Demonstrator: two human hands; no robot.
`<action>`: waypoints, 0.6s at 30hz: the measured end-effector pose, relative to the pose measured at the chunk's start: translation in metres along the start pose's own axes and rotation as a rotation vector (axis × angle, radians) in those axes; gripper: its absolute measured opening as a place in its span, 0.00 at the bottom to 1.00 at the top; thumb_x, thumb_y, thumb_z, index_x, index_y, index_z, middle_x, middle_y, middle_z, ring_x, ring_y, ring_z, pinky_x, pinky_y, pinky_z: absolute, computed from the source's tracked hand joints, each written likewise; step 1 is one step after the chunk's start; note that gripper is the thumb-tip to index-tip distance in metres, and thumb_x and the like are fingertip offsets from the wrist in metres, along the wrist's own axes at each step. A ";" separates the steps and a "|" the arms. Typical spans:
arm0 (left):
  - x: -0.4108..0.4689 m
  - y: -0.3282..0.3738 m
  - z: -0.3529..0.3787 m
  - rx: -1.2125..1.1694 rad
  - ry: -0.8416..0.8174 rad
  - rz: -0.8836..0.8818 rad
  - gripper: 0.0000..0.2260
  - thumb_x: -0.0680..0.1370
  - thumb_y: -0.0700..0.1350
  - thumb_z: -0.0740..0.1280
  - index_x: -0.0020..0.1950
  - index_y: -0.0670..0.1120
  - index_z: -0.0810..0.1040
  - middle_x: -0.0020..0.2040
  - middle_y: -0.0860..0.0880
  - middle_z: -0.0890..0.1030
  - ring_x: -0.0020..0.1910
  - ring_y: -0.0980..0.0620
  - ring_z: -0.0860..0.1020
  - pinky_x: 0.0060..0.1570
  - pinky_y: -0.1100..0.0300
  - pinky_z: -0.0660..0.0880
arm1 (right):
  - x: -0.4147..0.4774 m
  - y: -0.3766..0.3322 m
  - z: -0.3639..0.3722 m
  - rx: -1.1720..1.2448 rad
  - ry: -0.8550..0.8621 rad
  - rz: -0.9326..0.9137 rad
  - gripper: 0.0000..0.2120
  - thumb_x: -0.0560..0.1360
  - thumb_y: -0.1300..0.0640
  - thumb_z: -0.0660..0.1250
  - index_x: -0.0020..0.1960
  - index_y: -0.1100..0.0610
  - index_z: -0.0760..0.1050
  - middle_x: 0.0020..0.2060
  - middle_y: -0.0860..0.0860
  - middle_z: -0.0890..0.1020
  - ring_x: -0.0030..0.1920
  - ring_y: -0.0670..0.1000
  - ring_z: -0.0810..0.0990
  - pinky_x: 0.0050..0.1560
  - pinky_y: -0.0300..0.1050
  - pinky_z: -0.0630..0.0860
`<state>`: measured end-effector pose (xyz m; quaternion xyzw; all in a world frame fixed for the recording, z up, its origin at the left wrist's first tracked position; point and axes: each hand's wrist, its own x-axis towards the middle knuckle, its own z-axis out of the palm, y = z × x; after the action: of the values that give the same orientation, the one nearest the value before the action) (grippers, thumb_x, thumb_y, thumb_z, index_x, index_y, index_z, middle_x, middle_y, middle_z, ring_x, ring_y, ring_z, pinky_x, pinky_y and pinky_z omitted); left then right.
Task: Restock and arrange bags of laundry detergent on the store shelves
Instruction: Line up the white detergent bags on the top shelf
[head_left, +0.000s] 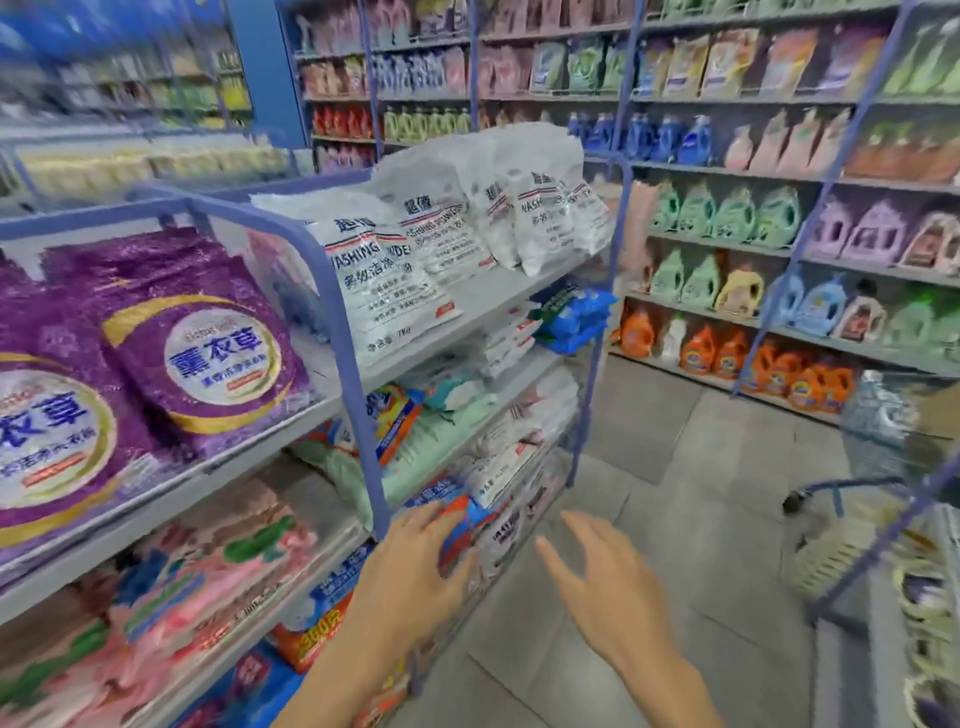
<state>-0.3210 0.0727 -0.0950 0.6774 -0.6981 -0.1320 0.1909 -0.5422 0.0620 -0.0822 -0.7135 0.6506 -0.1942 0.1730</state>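
Tiled aisle (675, 467), bottle shelves (727, 170) behind, blue upright (358, 415) beside left hand (415, 566)

Txt on white bags (384, 280): "超值 WASHING POWDER"; purple bags (208, 358): "薰衣草"; orange pkg (311, 642): "360克".

White bags (387, 270): plain with dark print, overlapping in a sloped row on the top shelf, far end.
Purple bags (202, 358): shiny with round white labels, side by side on the near left top shelf.
Pink bags (208, 566): flat, one shelf below the purple bags.
Blue bags (571, 312): stacked at the far right end, second shelf.
Shelves (358, 364): grey tiers, blue frame.
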 end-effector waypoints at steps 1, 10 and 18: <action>0.015 0.003 0.002 0.000 0.023 -0.023 0.28 0.77 0.65 0.56 0.75 0.56 0.72 0.76 0.54 0.70 0.76 0.52 0.66 0.74 0.54 0.66 | 0.020 0.005 -0.004 0.004 -0.010 -0.016 0.27 0.81 0.35 0.57 0.77 0.45 0.67 0.75 0.42 0.70 0.75 0.44 0.65 0.72 0.39 0.61; 0.160 0.016 0.007 0.020 0.187 -0.101 0.24 0.81 0.60 0.62 0.77 0.55 0.69 0.78 0.54 0.67 0.78 0.54 0.61 0.76 0.59 0.59 | 0.200 0.020 -0.012 0.035 -0.083 -0.200 0.28 0.81 0.33 0.55 0.77 0.44 0.66 0.75 0.40 0.69 0.74 0.42 0.66 0.73 0.42 0.64; 0.279 0.006 -0.005 0.008 0.329 -0.201 0.25 0.81 0.63 0.60 0.76 0.56 0.69 0.77 0.56 0.67 0.78 0.52 0.63 0.76 0.54 0.62 | 0.352 0.008 -0.013 0.099 -0.132 -0.299 0.29 0.80 0.31 0.55 0.76 0.42 0.66 0.74 0.40 0.70 0.70 0.44 0.71 0.72 0.48 0.69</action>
<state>-0.3269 -0.2041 -0.0629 0.7569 -0.5866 -0.0352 0.2857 -0.5280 -0.2892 -0.0565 -0.8041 0.5142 -0.2022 0.2193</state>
